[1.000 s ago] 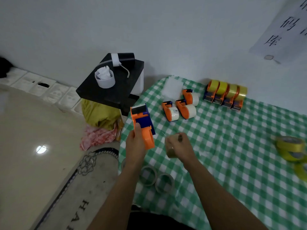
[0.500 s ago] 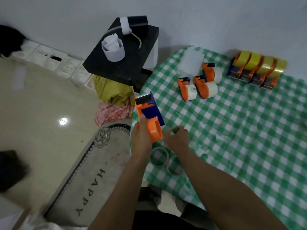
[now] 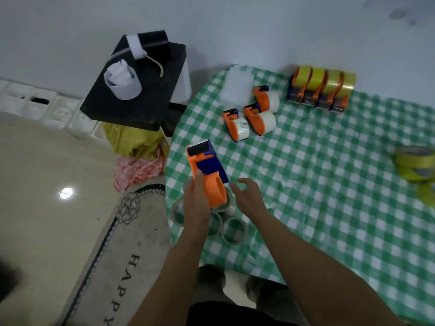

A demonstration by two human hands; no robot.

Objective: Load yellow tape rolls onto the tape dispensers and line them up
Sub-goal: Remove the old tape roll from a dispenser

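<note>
My right hand [image 3: 247,198] had just opened, empty, while my left hand [image 3: 197,203] gripped the bare dispenser [image 3: 207,175], ready for the three-o'clock yellow rolls [image 3: 414,163].

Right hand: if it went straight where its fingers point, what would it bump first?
Probably the orange and blue tape dispenser that the left hand grips; the right hand, fingers open, aims up-left at it, though depth is unclear.

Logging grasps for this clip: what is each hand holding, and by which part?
The left hand grips the orange-and-blue tape dispenser by its rounded orange end. The right hand, fingers spread, holds nothing.
</note>
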